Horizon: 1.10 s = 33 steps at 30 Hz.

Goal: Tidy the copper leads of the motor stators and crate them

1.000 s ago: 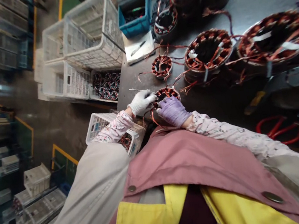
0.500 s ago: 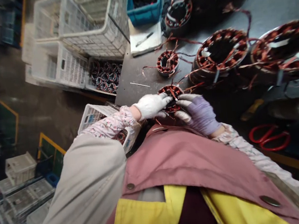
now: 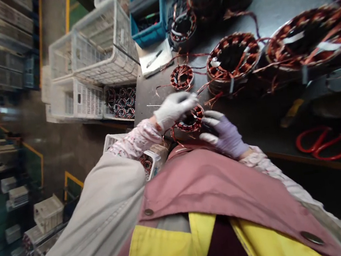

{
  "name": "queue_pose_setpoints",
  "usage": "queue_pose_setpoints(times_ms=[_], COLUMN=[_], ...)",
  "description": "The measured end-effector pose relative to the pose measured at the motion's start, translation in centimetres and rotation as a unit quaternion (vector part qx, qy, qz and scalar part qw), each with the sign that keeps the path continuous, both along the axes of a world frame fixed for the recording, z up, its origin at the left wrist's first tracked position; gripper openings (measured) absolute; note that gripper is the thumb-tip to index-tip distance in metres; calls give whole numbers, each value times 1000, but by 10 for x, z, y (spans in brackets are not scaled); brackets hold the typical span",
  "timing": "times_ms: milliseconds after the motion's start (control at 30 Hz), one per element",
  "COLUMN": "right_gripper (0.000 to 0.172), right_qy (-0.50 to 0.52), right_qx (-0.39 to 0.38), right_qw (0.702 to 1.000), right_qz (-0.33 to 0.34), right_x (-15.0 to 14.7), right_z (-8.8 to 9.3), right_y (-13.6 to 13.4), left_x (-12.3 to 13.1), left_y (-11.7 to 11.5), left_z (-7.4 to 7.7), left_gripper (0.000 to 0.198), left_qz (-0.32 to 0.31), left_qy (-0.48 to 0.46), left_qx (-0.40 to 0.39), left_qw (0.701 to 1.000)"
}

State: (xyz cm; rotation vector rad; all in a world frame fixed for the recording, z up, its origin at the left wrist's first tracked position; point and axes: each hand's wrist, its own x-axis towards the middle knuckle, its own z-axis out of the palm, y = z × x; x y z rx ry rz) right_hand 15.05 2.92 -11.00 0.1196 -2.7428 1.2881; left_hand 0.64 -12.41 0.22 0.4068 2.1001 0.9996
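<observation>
Your left hand (image 3: 174,109), in a white glove, has moved up and now arches over the copper-wound stator (image 3: 190,121), its fingers closed loosely at the rim. Your right hand (image 3: 223,134), in a purple glove, has opened, with fingers spread at the stator's near side; you can't tell if it grips. The stator sits between them at the counter's (image 3: 144,90) edge, near a smaller stator (image 3: 181,77).

Glossy copper wire is wound on the small stator (image 3: 189,121). A rough white knit cloth glove (image 3: 174,110) and a smoother, matt lilac glove (image 3: 225,136) are worn. The table (image 3: 151,93) is matt dark, and the far crates (image 3: 77,101) are white plastic.
</observation>
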Motion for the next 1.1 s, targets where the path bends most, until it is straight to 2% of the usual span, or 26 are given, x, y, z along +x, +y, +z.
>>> queue_pose_setpoints(times_ms=[33, 67, 133, 233, 300, 433, 500, 567, 667, 767, 833, 933, 1100], right_gripper=[40, 38, 33, 23, 19, 25, 27, 28, 37, 43, 43, 42, 39], right_qy=[2, -4, -37, -97, -113, -122, -144, -198, -292, -338, -349, -361, -379], right_qx=[5, 19, 75, 145, 129, 70, 106, 179, 301, 367, 381, 393, 380], right_qw=[1000, 999, 996, 984, 984, 980, 973, 957, 906, 866, 856, 846, 842], right_qz=[-15, -27, -30, -29, -56, -138, -143, -111, -64, -26, -6, -9, -49], right_x=[-2, -7, -23, -50, -58, -48, -41, -37, -42, -52, -59, -67, -71], right_z=[8, 15, 29, 36, 35, 43, 54, 67, 82, 92, 96, 100, 96], right_y=[5, 7, 2, -15, -17, 0, 4, 0, -17, -31, -38, -47, -52], left_x=[-6, -13, -23, -27, -25, -26, -30, -33, -37, -40, -42, -45, -46], left_y=[-8, -16, -30, -40, -42, -36, -29, -21, -14, -13, -12, -8, -5], left_z=[-1, -4, -14, -34, -43, -53, -57, -61, -66, -69, -71, -73, -76], left_gripper=[34, 35, 35, 32, 29, 22, 29, 37, 34, 27, 27, 30, 28], left_qz=[49, 72, 57, -38, -106, -304, -385, -428, -464, -481, -472, -453, -482], left_qy=[5, 10, 26, 112, 201, 322, 340, 353, 359, 346, 329, 309, 327], left_qx=[0, -7, -14, -3, -8, -36, -61, -76, -32, 23, 33, 34, 59], left_qw=[999, 997, 998, 993, 974, 896, 856, 829, 809, 806, 817, 836, 811])
